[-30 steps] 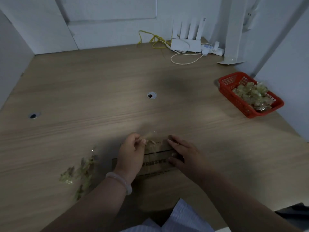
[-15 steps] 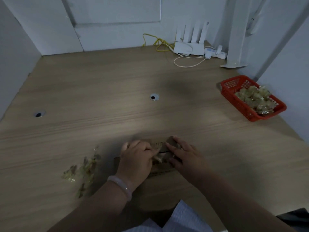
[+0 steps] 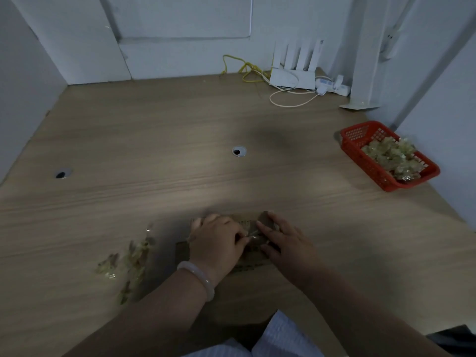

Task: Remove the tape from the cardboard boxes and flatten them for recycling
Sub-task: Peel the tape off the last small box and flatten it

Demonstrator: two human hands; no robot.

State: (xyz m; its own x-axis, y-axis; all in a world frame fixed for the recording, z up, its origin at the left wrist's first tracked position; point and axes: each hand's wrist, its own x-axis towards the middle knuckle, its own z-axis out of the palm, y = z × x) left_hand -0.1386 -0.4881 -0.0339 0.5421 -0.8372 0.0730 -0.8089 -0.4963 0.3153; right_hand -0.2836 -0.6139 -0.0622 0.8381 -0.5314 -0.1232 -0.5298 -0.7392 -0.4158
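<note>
Brown printed cardboard box; left grip pinches its clear tape, right grip presses flat-fingered; wooden worktop.

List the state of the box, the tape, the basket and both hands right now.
cardboard box: looks flat on the desk, under both hands.
tape strip: partly lifted, pinched by the left hand.
right hand: fingers straight, pressing the box.
red basket: upright, piled with crumpled tape.
tape scraps: loose on the desk, left of the box.
</note>
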